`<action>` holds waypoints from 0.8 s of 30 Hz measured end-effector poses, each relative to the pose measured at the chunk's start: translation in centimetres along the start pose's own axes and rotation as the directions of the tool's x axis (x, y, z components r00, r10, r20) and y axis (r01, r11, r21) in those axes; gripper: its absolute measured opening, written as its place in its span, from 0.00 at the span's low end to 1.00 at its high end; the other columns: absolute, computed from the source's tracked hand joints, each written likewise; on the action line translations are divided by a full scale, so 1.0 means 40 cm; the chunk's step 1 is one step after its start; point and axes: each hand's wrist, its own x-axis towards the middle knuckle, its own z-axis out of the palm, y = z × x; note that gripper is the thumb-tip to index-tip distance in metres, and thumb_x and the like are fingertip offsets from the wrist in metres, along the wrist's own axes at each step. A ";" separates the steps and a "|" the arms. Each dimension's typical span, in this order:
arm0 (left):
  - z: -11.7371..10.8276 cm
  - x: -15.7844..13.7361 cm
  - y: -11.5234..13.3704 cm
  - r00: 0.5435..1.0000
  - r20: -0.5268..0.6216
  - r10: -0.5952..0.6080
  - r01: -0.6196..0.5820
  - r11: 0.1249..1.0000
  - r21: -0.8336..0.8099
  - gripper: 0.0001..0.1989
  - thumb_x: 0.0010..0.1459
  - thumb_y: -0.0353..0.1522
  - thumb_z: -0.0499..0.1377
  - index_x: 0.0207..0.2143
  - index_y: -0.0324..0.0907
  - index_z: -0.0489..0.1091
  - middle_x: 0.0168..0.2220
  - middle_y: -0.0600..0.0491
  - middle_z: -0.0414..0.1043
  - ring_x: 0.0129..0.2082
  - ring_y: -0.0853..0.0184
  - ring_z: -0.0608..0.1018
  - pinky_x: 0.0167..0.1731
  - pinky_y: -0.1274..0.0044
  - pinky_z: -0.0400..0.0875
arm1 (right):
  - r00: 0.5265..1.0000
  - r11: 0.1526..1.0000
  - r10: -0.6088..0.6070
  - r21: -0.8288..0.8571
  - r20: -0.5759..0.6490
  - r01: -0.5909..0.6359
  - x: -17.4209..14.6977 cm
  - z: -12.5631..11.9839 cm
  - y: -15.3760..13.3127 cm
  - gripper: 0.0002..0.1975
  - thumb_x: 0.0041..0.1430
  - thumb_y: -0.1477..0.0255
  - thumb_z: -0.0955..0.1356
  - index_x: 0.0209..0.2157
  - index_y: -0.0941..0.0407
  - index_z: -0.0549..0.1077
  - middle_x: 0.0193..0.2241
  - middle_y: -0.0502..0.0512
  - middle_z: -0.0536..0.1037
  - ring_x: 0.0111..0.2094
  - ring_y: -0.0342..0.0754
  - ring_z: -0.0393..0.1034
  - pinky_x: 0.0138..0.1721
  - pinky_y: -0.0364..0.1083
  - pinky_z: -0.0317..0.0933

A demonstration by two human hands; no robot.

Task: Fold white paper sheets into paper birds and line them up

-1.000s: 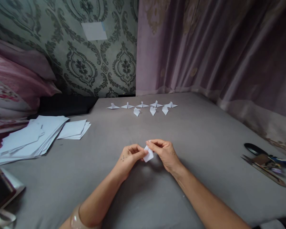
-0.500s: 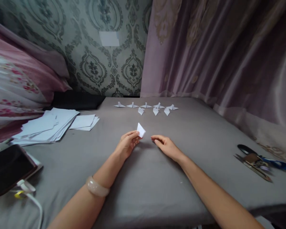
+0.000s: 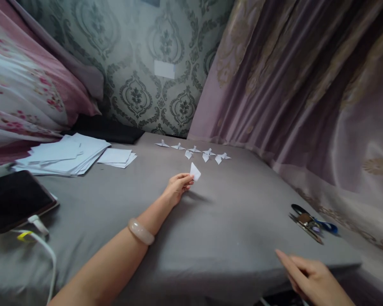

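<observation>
My left hand, with a pale bangle on its wrist, pinches the lower left edge of a small folded white paper. The paper is raised above the grey cloth, and its top corner points up. Far off at the lower right, my right hand holds nothing; its index finger stretches out and its other fingers are partly hidden. Beyond the held paper stand several folded paper birds in a row, with smaller folded paper pieces in front of them.
On the left lie a stack of white paper sheets, smaller paper squares, a phone and a white cable. Tweezers and a blue-handled tool rest at right. A curtain borders the grey-covered table.
My right hand has drawn away from beside the paper toward the lower right, near the table's front edge. My left hand still holds the paper. The camera view has tilted and shifted.
</observation>
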 end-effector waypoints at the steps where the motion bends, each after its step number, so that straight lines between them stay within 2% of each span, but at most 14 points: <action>1: 0.003 -0.004 0.000 1.000 0.021 0.013 -0.014 1.000 0.010 0.14 0.37 0.32 0.71 0.26 0.36 0.72 0.25 0.51 0.73 0.25 0.72 0.74 0.23 0.83 0.62 | 0.999 0.999 -0.045 0.010 -0.025 0.045 0.024 0.001 -0.030 0.25 0.54 0.53 0.65 0.11 0.53 0.67 0.13 0.52 0.67 0.18 0.48 0.63 0.23 0.46 0.58; 2: 0.007 -0.009 -0.001 0.999 0.042 0.027 -0.028 0.999 0.021 0.15 0.36 0.33 0.71 0.25 0.36 0.72 0.25 0.51 0.73 0.24 0.73 0.74 0.23 0.83 0.61 | 0.989 0.990 -0.125 0.054 -0.073 0.129 0.052 0.007 -0.069 0.20 0.52 0.55 0.67 0.15 0.53 0.70 0.17 0.52 0.72 0.22 0.49 0.66 0.28 0.46 0.61; 3: 0.010 -0.014 -0.001 0.997 0.063 0.041 -0.043 0.999 0.031 0.15 0.35 0.34 0.72 0.25 0.37 0.71 0.25 0.52 0.72 0.24 0.73 0.73 0.22 0.83 0.61 | 0.977 0.970 -0.196 0.130 -0.083 0.206 0.085 0.018 -0.116 0.14 0.51 0.57 0.68 0.22 0.53 0.76 0.24 0.53 0.76 0.29 0.51 0.69 0.34 0.47 0.63; 4: 0.014 -0.019 -0.002 0.995 0.083 0.054 -0.058 0.997 0.041 0.16 0.34 0.34 0.72 0.24 0.37 0.71 0.25 0.52 0.72 0.24 0.73 0.73 0.23 0.83 0.61 | 0.967 0.945 -0.238 0.210 -0.087 0.252 0.120 0.032 -0.166 0.12 0.49 0.58 0.70 0.30 0.52 0.78 0.31 0.54 0.79 0.34 0.52 0.71 0.38 0.48 0.63; 6: 0.018 -0.026 -0.005 0.989 0.122 0.080 -0.088 0.994 0.059 0.16 0.34 0.35 0.72 0.24 0.37 0.71 0.24 0.52 0.72 0.24 0.73 0.73 0.23 0.83 0.61 | 0.953 0.885 -0.282 0.355 -0.111 0.303 0.194 0.068 -0.270 0.17 0.47 0.59 0.71 0.37 0.52 0.78 0.37 0.56 0.79 0.38 0.54 0.71 0.40 0.50 0.64; 8: 0.020 -0.029 -0.008 0.982 0.159 0.099 -0.113 0.991 0.077 0.16 0.34 0.36 0.72 0.23 0.37 0.71 0.24 0.53 0.71 0.24 0.73 0.72 0.23 0.83 0.61 | 0.960 0.813 -0.255 0.511 -0.117 0.279 0.266 0.107 -0.359 0.19 0.47 0.58 0.71 0.41 0.52 0.77 0.38 0.56 0.78 0.38 0.52 0.71 0.35 0.48 0.65; 10: 0.020 -0.027 -0.012 0.975 0.194 0.111 -0.131 0.987 0.095 0.16 0.35 0.36 0.71 0.24 0.37 0.70 0.24 0.53 0.71 0.23 0.74 0.72 0.23 0.82 0.61 | 0.965 0.756 -0.261 0.614 -0.031 0.225 0.328 0.144 -0.423 0.18 0.48 0.58 0.71 0.38 0.54 0.77 0.38 0.57 0.78 0.36 0.47 0.71 0.30 0.43 0.64; 12: 0.020 -0.025 -0.015 0.970 0.216 0.116 -0.143 0.983 0.114 0.16 0.36 0.36 0.71 0.23 0.37 0.70 0.23 0.53 0.70 0.22 0.74 0.71 0.23 0.83 0.61 | 0.960 0.754 -0.279 0.623 0.021 0.206 0.369 0.175 -0.461 0.16 0.47 0.58 0.71 0.31 0.57 0.78 0.29 0.56 0.78 0.28 0.44 0.69 0.26 0.42 0.61; 14: 0.019 -0.026 -0.017 0.968 0.225 0.110 -0.143 0.980 0.135 0.15 0.36 0.36 0.71 0.24 0.38 0.71 0.22 0.55 0.69 0.22 0.75 0.69 0.23 0.83 0.61 | 0.958 0.748 -0.287 0.630 0.023 0.209 0.389 0.196 -0.477 0.12 0.46 0.62 0.71 0.24 0.58 0.76 0.21 0.52 0.75 0.23 0.42 0.66 0.24 0.41 0.59; 17: 0.020 -0.031 -0.022 0.961 0.267 0.065 -0.115 0.977 0.178 0.16 0.37 0.37 0.70 0.30 0.39 0.74 0.24 0.55 0.71 0.21 0.76 0.68 0.23 0.82 0.61 | 0.948 0.737 -0.313 0.645 0.062 0.202 0.387 0.207 -0.470 0.09 0.47 0.66 0.71 0.21 0.58 0.76 0.18 0.48 0.73 0.22 0.40 0.65 0.27 0.41 0.60; 21: 0.017 -0.034 -0.033 0.957 0.290 -0.010 -0.069 0.963 0.261 0.13 0.38 0.35 0.70 0.27 0.36 0.76 0.23 0.53 0.71 0.20 0.76 0.67 0.22 0.82 0.60 | 0.944 0.768 -0.301 0.621 0.135 0.157 0.338 0.186 -0.394 0.08 0.46 0.69 0.71 0.31 0.56 0.78 0.27 0.52 0.78 0.28 0.45 0.71 0.33 0.46 0.65; 22: 0.016 -0.033 -0.036 0.960 0.281 -0.019 -0.062 0.959 0.276 0.12 0.38 0.34 0.70 0.26 0.36 0.76 0.22 0.53 0.71 0.20 0.76 0.67 0.21 0.82 0.59 | 0.939 0.801 -0.316 0.568 0.132 0.190 0.314 0.174 -0.364 0.09 0.45 0.70 0.72 0.32 0.55 0.78 0.28 0.53 0.79 0.31 0.47 0.72 0.36 0.48 0.65; 24: 0.014 -0.032 -0.038 0.966 0.258 -0.026 -0.052 0.955 0.293 0.11 0.38 0.34 0.69 0.24 0.36 0.76 0.22 0.53 0.70 0.21 0.75 0.67 0.21 0.82 0.59 | 0.892 0.841 -0.420 0.441 0.169 0.312 0.248 0.136 -0.297 0.09 0.42 0.72 0.73 0.31 0.54 0.79 0.34 0.54 0.80 0.38 0.49 0.72 0.46 0.50 0.62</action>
